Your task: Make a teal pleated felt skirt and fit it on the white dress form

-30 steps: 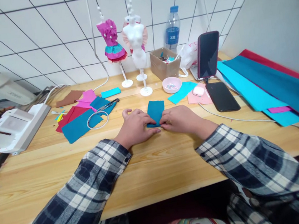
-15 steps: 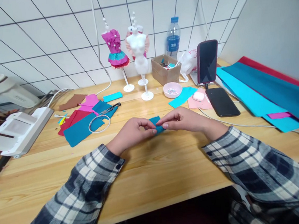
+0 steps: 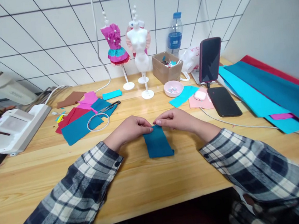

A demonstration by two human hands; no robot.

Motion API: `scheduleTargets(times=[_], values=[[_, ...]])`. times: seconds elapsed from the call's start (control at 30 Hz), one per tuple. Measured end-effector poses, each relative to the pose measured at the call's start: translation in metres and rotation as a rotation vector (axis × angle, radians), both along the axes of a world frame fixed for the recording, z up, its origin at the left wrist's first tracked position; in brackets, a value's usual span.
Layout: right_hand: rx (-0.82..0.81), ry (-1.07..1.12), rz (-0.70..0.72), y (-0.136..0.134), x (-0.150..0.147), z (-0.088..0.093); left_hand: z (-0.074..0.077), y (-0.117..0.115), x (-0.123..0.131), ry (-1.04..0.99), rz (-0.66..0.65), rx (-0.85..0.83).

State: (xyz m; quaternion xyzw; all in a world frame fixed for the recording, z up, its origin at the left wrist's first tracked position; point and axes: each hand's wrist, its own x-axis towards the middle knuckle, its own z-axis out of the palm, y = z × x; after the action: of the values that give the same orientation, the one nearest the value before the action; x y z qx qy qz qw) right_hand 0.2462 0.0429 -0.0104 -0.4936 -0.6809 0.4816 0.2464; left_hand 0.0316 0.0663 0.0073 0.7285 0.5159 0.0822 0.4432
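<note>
A strip of teal crepe paper (image 3: 158,142) hangs toward me over the middle of the wooden table. Its far edge is pinched by my left hand (image 3: 133,129) at the left and my right hand (image 3: 176,120) at the right, fingertips almost meeting. One small corner sticks out at the strip's lower right. Beyond my hands stands a bare white mini mannequin (image 3: 140,48). To its left, another mannequin wears a magenta dress (image 3: 114,44) with a turquoise and red skirt. A third, in pink ruffles, is partly hidden behind the bare one.
Scissors (image 3: 108,108) and a white ring (image 3: 98,122) lie on coloured paper pieces at the left. A pink bowl (image 3: 174,88), a cardboard box (image 3: 166,68) and a bottle (image 3: 175,37) stand at the back. Phones (image 3: 224,101) and large paper sheets (image 3: 273,90) occupy the right; a power strip (image 3: 19,130) sits far left.
The teal paper, earlier mostly beyond and beneath my fingers, now extends down toward me. Both hands have drawn slightly left and still pinch it. The camera view has shifted a little.
</note>
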Motion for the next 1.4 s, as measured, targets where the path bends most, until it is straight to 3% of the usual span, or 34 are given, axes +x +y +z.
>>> scheduleTargets(times=[0.07, 0.13, 0.4, 0.57, 0.67, 0.9, 1.07, 1.17, 1.27, 1.4], values=[[0.199, -0.116, -0.044, 0.002, 0.0, -0.003, -0.004, 0.002, 0.001, 0.056, -0.01, 0.042], [0.262, -0.212, -0.061, 0.004, 0.001, -0.006, -0.008, 0.002, 0.002, 0.092, -0.009, 0.091], [0.276, -0.423, -0.047, 0.011, -0.001, -0.01, -0.014, 0.002, 0.006, 0.203, -0.027, 0.191], [0.326, -0.506, -0.068, 0.011, -0.005, -0.01, -0.012, -0.001, 0.008, 0.254, -0.071, 0.424], [0.346, -0.525, -0.075, 0.012, -0.004, -0.011, -0.011, -0.001, 0.014, 0.258, -0.084, 0.562], [0.335, -0.49, -0.082, 0.012, -0.007, -0.014, -0.014, 0.0, 0.024, 0.314, -0.114, 0.642], [0.356, -0.278, -0.223, 0.006, 0.038, 0.014, -0.015, -0.001, 0.018, 0.268, -0.131, 0.667], [0.329, -0.337, -0.268, -0.002, 0.083, 0.026, -0.016, -0.001, 0.014, 0.239, -0.158, 0.647], [0.235, -0.461, -0.17, -0.007, 0.109, 0.022, -0.018, 0.0, 0.013, 0.225, -0.162, 0.673], [0.267, -0.537, -0.114, -0.005, 0.103, 0.007, -0.024, 0.003, 0.012, 0.219, -0.148, 0.7]])
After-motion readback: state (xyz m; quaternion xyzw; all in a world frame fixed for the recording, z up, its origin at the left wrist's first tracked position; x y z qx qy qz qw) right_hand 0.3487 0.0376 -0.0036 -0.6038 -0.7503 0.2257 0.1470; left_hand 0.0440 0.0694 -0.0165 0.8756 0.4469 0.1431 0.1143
